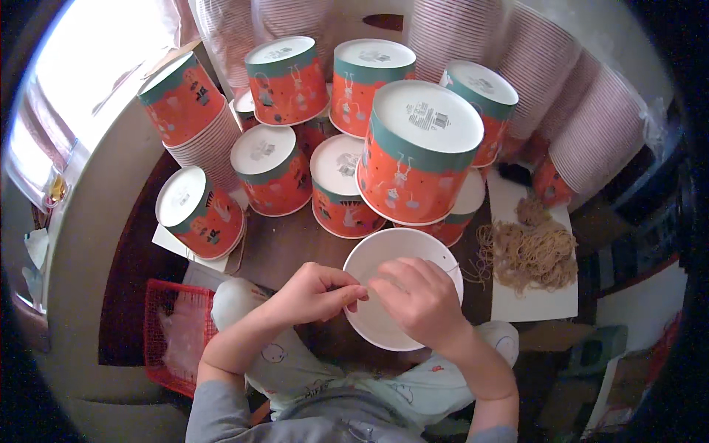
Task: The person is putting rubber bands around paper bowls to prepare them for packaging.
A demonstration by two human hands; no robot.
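A white paper bucket (pixel 369 255) stands in front of me with its open mouth up, its inside showing. Over its left rim my left hand (pixel 317 294) is closed, thumb and forefinger pinched together. My right hand (pixel 422 301) hovers above the bucket's mouth, its fingers curled and closed close to the left fingertips. Whatever lies in either pinch is too small to make out. A thin cord (pixel 452 266) shows at the bucket's right rim, beside a small dark hole.
Several orange-and-green buckets (pixel 425 159) stand upside down beyond, some stacked in two levels. Tall nested stacks (pixel 602 122) in clear plastic line the back. A tangle of brown twine (pixel 533 251) lies on a white board (pixel 528 306) at right. A red basket (pixel 153 317) sits lower left.
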